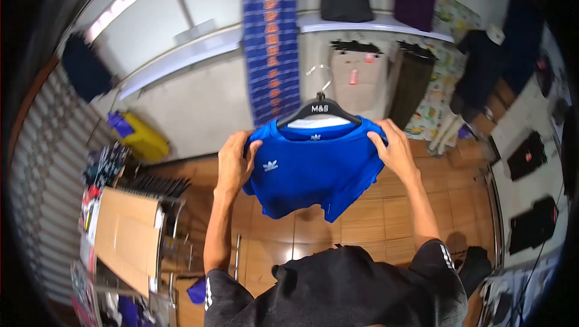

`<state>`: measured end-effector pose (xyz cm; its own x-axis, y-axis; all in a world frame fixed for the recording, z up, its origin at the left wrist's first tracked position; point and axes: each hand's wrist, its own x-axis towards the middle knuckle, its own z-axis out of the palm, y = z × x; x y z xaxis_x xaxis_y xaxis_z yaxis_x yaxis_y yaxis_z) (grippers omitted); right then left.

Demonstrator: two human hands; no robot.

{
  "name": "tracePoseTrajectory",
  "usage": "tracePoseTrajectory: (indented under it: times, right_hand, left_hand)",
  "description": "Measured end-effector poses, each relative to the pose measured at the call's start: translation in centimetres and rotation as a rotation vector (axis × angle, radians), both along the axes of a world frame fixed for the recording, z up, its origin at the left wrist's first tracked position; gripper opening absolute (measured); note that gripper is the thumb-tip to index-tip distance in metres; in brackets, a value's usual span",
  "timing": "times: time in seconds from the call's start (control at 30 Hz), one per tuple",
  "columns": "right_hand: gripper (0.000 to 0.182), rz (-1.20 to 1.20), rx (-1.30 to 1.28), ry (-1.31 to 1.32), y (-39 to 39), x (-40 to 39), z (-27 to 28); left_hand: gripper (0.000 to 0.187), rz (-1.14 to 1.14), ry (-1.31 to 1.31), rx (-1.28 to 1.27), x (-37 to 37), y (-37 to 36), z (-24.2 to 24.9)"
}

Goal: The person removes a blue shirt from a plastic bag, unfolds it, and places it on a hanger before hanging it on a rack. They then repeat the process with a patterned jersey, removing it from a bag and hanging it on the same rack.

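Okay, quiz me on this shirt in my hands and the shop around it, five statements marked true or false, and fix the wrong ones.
1. The blue Adidas T-shirt is on a black M&S hanger. True.
2. Only one hand holds it. False: the left hand and right hand each hold a shoulder.
3. Its white chest logo is nearer the left hand. True.
4. The banner's lettering is green. False: the blue banner has orange letters.
5. The hanger's hook points downward. False: it points up.
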<state>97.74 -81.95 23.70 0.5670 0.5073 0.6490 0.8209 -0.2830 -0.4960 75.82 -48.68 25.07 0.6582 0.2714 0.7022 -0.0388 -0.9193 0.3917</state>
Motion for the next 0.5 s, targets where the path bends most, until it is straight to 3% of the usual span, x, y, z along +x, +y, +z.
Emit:
tracePoseTrajectory:
  times: [0.13, 0.5]
  right_hand:
    - [0.021, -0.235, 0.030, -0.016, -8.6, 2.3, -3.6]
    - [0.023, -0.852, -0.073, 0.042, -26.6, 5.8, -12.0]
  left_hand:
    - [0.028, -0.215, 0.112, -0.096, 9.1, -5.4, -2.6]
    - [0.032, -0.810, 0.388, -0.208, 33.3, -20.3, -9.9]
